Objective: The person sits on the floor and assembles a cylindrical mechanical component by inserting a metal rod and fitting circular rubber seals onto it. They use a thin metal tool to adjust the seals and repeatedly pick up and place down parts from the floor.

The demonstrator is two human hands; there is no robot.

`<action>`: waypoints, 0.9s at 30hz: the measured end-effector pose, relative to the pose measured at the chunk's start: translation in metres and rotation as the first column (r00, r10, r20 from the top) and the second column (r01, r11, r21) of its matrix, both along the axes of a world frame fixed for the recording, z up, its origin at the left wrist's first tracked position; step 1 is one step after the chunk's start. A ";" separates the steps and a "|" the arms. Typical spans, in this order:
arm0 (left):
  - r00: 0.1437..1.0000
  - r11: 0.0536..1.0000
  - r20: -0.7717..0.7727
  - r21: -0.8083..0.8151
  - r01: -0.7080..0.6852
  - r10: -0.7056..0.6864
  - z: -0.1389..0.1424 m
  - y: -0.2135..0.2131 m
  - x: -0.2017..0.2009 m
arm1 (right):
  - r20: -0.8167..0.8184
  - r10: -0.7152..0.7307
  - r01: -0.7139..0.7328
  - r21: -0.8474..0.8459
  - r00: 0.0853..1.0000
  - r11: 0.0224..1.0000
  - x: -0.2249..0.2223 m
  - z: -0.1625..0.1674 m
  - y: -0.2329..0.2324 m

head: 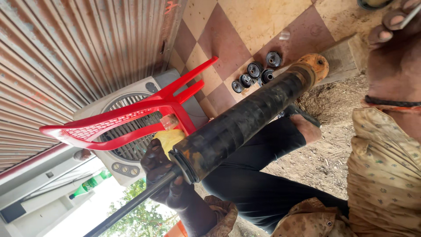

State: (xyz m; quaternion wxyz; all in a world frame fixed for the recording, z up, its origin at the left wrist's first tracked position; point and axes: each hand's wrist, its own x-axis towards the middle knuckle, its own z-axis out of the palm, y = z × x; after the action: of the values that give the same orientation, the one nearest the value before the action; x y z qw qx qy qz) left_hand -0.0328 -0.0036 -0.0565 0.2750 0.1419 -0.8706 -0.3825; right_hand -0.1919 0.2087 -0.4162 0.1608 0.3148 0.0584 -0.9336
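A long black greasy cylinder [245, 118] with a rusty orange cap [316, 65] at its far end lies slantwise across my lap. A thin dark rod [131, 205] sticks out of its near end. My left hand [164, 175], dark with grease, grips the near end where the rod enters, with a yellow cloth [169, 138] beside the fingers. My right hand [392, 48] is raised at the top right edge, apart from the cylinder, with a black band on the wrist. A thin metal strip [412, 16] shows by its fingers, and I cannot tell whether they hold it.
A red plastic chair [127, 116] leans against a grey fan cooler [131, 151] by a ribbed metal shutter [66, 52]. Several black round parts [256, 72] sit on the checkered floor tiles. My leg in black trousers [254, 175] and sandalled foot [305, 123] rest on dusty ground. A green bottle [90, 184] lies beyond.
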 end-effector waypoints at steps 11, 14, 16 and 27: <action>1.000 1.000 0.025 -0.005 -0.011 0.011 0.006 0.009 -0.004 | -0.002 -0.035 0.035 -0.016 0.999 0.999 0.008 -0.002 0.008; 1.000 1.000 0.028 -0.013 -0.012 0.013 0.006 0.011 -0.004 | 0.004 -0.043 0.044 -0.021 0.999 0.999 0.009 -0.004 0.007; 0.999 0.999 0.039 -0.035 -0.013 0.014 0.005 0.011 -0.005 | 0.004 -0.052 0.052 -0.029 0.999 0.998 0.009 -0.005 0.007; 0.997 0.996 0.005 0.033 0.077 -0.078 0.002 0.009 -0.008 | -0.011 -0.054 0.054 -0.019 0.998 0.998 0.009 -0.004 0.005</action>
State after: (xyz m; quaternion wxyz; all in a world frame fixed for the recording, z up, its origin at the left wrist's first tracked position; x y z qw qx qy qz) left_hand -0.0406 0.0053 -0.0540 0.2547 0.1137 -0.8700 -0.4065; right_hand -0.1830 0.2138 -0.4198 0.1384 0.3093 0.0419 -0.9399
